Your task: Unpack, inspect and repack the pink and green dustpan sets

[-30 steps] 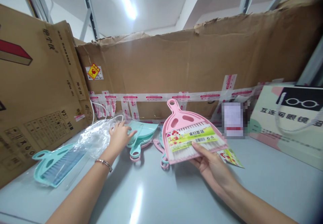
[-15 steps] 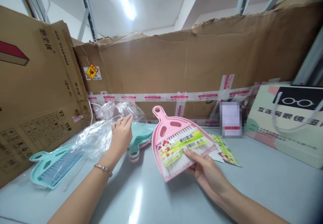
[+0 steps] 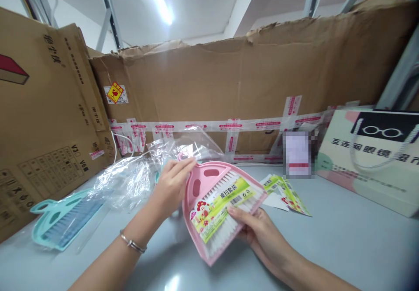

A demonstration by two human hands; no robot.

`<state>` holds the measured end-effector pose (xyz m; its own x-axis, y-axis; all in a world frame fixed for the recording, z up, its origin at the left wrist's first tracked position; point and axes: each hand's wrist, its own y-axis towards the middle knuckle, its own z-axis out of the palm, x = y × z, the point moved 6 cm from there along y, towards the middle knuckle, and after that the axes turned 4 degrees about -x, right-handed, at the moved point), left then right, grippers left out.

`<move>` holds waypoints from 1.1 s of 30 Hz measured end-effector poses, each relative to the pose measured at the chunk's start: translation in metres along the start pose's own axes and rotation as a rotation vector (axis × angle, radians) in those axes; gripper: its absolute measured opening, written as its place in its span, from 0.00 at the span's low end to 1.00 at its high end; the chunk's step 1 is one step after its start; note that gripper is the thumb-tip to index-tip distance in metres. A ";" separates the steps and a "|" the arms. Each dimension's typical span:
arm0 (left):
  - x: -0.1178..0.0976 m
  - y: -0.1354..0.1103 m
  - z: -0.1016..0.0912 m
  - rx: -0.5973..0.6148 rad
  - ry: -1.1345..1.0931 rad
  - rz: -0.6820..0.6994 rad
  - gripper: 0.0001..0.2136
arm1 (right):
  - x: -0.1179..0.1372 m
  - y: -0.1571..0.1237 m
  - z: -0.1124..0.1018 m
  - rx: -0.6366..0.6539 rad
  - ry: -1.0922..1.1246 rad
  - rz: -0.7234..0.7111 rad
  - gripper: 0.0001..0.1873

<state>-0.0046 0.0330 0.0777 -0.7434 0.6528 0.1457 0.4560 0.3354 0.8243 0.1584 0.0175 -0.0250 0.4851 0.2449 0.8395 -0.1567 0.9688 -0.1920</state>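
Observation:
My right hand (image 3: 253,227) grips a pink dustpan-and-brush set (image 3: 218,203) by its wide edge, thumb on the green paper label. The pan is tilted, its handle pointing up and left. My left hand (image 3: 172,186), a bracelet on its wrist, pinches a clear plastic bag (image 3: 183,144) right at the pan's handle. The bag's film billows above and behind the handle. A teal pan behind my left hand is mostly hidden.
A teal dustpan set in plastic (image 3: 62,221) lies at the left on the grey table (image 3: 343,238). Loose paper labels (image 3: 284,190) lie right of the pink pan. Cardboard walls (image 3: 248,90) enclose the back and left. A paper gift bag (image 3: 373,155) stands at the right.
My left hand lifted a clear bag from the pile and brought it to the pink pan's handle. My right hand moved the pink pan left and nearer, turning its handle toward the bag.

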 end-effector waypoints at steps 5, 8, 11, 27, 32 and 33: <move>-0.024 -0.001 0.007 0.110 -0.146 0.141 0.17 | 0.004 0.002 -0.003 -0.037 0.025 -0.031 0.19; -0.036 -0.001 0.008 0.123 -0.185 0.150 0.19 | 0.000 0.000 0.001 -0.009 0.027 -0.013 0.19; -0.048 -0.004 0.013 0.200 -0.211 0.174 0.19 | -0.005 -0.001 0.005 0.018 0.038 0.013 0.18; 0.005 -0.031 0.032 0.022 -0.722 -1.088 0.35 | 0.012 0.009 -0.014 -0.181 0.312 -0.117 0.24; -0.030 -0.032 0.059 0.279 -1.281 -1.165 0.27 | 0.010 0.009 -0.009 -0.097 0.249 -0.103 0.24; -0.031 -0.032 0.060 0.261 -1.305 -1.162 0.26 | 0.010 0.010 -0.010 -0.101 0.235 -0.101 0.24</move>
<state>0.0332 0.0429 0.0141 0.0695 0.0431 -0.9966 0.1810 0.9819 0.0551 0.1698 0.0299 -0.0238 0.6822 0.1375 0.7181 -0.0162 0.9847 -0.1732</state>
